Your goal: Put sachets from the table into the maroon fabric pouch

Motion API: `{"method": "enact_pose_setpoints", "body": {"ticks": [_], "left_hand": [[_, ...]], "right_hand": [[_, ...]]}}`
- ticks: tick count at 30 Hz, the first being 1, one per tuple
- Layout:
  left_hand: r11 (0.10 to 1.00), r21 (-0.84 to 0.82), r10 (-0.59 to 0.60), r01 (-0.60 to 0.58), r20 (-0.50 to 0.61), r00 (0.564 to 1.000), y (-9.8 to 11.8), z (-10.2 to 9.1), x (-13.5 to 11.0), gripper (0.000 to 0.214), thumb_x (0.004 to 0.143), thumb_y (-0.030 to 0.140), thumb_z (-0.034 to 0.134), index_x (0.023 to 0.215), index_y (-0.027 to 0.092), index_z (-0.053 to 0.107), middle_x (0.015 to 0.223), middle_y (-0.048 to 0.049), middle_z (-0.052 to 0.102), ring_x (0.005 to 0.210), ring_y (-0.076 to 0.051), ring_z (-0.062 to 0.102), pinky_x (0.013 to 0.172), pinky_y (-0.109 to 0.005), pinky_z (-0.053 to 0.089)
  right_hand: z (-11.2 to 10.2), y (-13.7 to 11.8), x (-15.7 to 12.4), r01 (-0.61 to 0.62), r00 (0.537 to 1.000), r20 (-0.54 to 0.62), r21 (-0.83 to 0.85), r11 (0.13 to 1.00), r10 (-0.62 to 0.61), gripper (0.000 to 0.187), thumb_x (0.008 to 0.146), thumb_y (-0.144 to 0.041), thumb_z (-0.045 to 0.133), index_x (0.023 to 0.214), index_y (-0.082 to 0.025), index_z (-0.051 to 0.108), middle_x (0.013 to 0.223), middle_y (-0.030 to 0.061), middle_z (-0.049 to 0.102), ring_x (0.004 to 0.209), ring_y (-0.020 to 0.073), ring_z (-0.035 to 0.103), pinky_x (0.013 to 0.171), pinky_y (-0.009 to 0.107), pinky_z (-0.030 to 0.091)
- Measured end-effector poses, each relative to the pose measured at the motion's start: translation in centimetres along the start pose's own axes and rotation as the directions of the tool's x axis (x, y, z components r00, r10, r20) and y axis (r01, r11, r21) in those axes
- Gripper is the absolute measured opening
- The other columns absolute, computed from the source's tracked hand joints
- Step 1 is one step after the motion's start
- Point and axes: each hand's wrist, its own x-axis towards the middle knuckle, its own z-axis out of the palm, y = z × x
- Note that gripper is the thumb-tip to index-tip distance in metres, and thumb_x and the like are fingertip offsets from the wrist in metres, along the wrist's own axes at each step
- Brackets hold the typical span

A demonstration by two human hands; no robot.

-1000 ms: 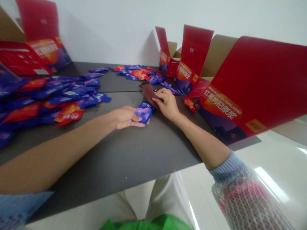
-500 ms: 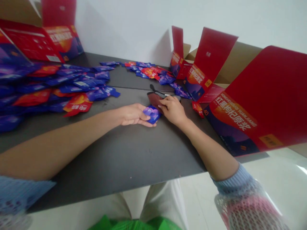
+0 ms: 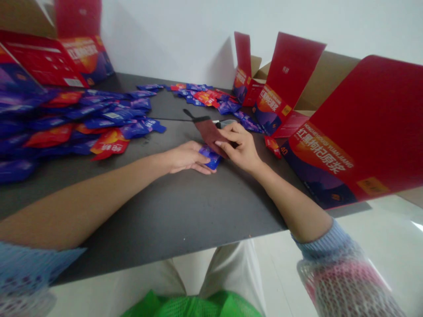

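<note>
Near the middle of the dark table, my left hand (image 3: 191, 159) is closed round a small blue-purple sachet (image 3: 210, 157), thumb on top. Just to its right, my right hand (image 3: 243, 146) grips a reddish-brown cloth (image 3: 210, 133) between thumb and fingers. The cloth has a dark edge and a black loop at its far end, and its lower part overlaps the sachet. Behind my right fingers a grey piece (image 3: 228, 123) with a light label partly shows; I cannot make out what it is.
A large pile of blue and red sachets (image 3: 112, 114) covers the table's left side. More sachets (image 3: 205, 97) lie at the back. Open red cartons stand along the right, the nearest carton (image 3: 360, 145) at the table's edge. Another red carton (image 3: 42, 57) stands back left.
My right hand has lifted and turned the brown cloth, so its looped end now points further up and left. My left hand keeps the sachet in nearly the same place.
</note>
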Motion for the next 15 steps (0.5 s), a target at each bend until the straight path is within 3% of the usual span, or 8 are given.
{"method": "enact_pose_setpoints", "body": {"ticks": [3, 6, 11, 15], "left_hand": [[0.998, 0.026, 0.062, -0.062, 0.006, 0.998, 0.1, 0.4, -0.2, 0.02, 0.079, 0.006, 0.072, 0.097, 0.013, 0.074, 0.096, -0.01, 0.078, 0.084, -0.021, 0.075, 0.085, -0.039, 0.062], [0.998, -0.012, 0.06, -0.06, 0.027, 0.998, 0.1, 0.1, -0.1, 0.023, 0.079, 0.004, 0.071, 0.1, 0.013, 0.074, 0.1, -0.0104, 0.078, 0.088, -0.022, 0.075, 0.086, -0.038, 0.062], [0.996, -0.086, -0.013, 0.02, 0.079, 0.997, 0.1, -0.8, 0.3, 0.026, 0.074, 0.002, 0.078, 0.099, 0.01, 0.072, 0.089, -0.0101, 0.078, 0.084, -0.024, 0.078, 0.091, -0.041, 0.062], [0.997, -0.069, -0.032, 0.036, 0.061, 0.998, -0.1, -1.1, 0.4, 0.025, 0.076, 0.004, 0.078, 0.1, 0.008, 0.072, 0.09, -0.0122, 0.077, 0.087, -0.025, 0.078, 0.091, -0.039, 0.062]], "right_hand": [[0.2, -1.4, -0.2, 0.181, 0.97, 0.142, 0.12, 0.976, -0.197, 0.061, 0.095, -0.064, 0.052, 0.142, -0.026, 0.061, 0.115, 0.0088, 0.063, 0.108, 0.0249, 0.055, 0.097, 0.041, 0.043], [0.6, -1.3, -0.1, 0.204, 0.953, 0.208, 0.092, 0.975, -0.219, 0.058, 0.096, -0.064, 0.049, 0.134, -0.024, 0.066, 0.113, 0.0092, 0.063, 0.109, 0.0247, 0.054, 0.099, 0.041, 0.041], [0.7, 1.0, 0.2, -0.024, 0.978, 0.198, -0.202, 0.979, 0.065, 0.04, 0.099, -0.05, 0.052, 0.118, -0.023, 0.075, 0.112, 0.0106, 0.062, 0.107, 0.0275, 0.053, 0.096, 0.043, 0.042], [0.3, 2.0, 0.3, -0.207, 0.951, 0.139, -0.374, 0.904, 0.275, 0.03, 0.099, -0.038, 0.054, 0.111, -0.026, 0.079, 0.113, 0.0121, 0.065, 0.107, 0.0317, 0.051, 0.089, 0.046, 0.045]]}}
